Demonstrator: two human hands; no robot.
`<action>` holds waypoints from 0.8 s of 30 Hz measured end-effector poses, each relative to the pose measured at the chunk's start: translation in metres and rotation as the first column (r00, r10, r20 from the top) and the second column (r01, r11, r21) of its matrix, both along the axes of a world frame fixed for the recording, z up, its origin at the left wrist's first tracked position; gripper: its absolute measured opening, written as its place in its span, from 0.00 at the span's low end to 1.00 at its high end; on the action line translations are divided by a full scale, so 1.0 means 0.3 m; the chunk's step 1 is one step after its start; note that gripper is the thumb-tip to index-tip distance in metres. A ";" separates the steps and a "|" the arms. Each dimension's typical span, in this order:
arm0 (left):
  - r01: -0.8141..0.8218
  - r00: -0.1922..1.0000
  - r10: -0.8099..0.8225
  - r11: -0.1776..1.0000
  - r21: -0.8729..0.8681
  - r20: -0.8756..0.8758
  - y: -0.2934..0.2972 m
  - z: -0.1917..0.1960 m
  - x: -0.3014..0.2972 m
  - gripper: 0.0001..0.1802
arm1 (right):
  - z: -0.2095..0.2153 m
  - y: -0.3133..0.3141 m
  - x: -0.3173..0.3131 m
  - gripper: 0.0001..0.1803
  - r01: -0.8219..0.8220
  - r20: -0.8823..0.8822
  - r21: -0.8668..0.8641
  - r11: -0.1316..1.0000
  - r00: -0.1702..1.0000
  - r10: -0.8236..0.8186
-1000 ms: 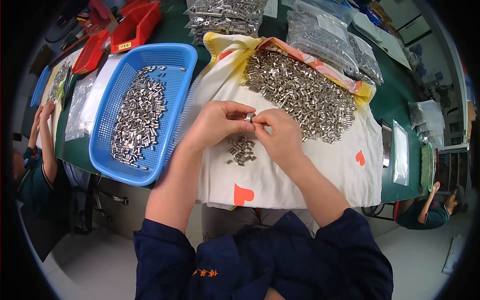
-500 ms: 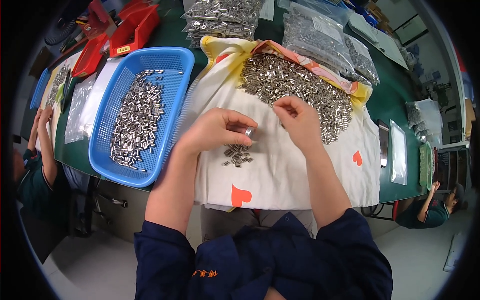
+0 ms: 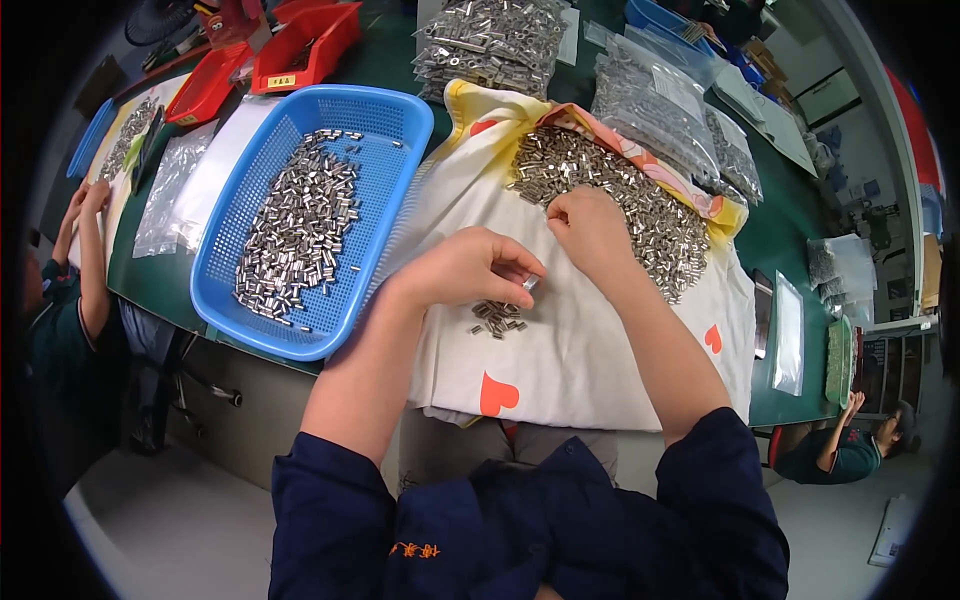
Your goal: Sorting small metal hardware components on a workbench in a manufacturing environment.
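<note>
My left hand pinches a short silver metal cylinder between thumb and fingertips. Just beneath it, a small heap of metal sleeves lies on the white cloth. My right hand is closed, its fingertips pressed together at the near edge of a large pile of metal sleeves. Whatever those fingertips hold, if anything, is hidden. Left of my left forearm stands a blue plastic basket with many loose metal sleeves inside.
Bags of metal parts and more clear bags line the far side. Red bins stand at the far left. Flat plastic bags lie at the right. One person sits left, another right.
The whole view has shifted, so the table sits further right in it. Relative to the cloth, my right hand has moved slightly left; my left hand still grips the cylinder.
</note>
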State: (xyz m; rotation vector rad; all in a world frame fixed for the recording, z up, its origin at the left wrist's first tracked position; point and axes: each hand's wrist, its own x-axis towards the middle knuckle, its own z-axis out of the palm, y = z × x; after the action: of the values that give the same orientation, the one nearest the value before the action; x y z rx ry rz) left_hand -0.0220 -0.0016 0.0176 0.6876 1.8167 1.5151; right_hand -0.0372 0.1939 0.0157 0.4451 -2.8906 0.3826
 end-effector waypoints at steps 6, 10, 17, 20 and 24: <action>-0.017 0.999 0.016 1.000 -0.002 -0.034 -0.038 -0.005 -0.007 0.18 | 0.014 -0.052 0.018 0.04 -0.032 -0.025 -0.026 0.999 0.999 0.031; -0.086 0.982 0.096 0.994 0.065 -0.165 -0.030 -0.033 -0.014 0.19 | 0.025 -0.056 0.106 0.06 0.123 0.147 -0.611 0.782 0.988 -0.040; -0.312 0.947 0.321 0.929 0.199 -0.013 -0.027 -0.026 -0.011 0.21 | 0.008 -0.101 0.179 0.06 0.209 0.296 -0.894 0.396 0.940 0.172; -0.320 0.945 0.327 0.925 0.204 -0.001 -0.029 -0.031 -0.018 0.21 | 0.000 -0.101 0.173 0.06 0.187 0.276 -0.913 0.362 0.937 0.212; -0.317 0.940 0.339 0.914 0.254 -0.046 -0.014 -0.033 -0.023 0.21 | -0.004 -0.074 0.164 0.05 0.193 0.288 -0.889 0.415 0.940 0.180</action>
State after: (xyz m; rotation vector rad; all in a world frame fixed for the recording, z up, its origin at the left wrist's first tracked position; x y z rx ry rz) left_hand -0.0290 -0.0059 0.0076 0.5893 1.9029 1.9831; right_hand 0.0121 0.1716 0.0145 0.1441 -2.3684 2.0822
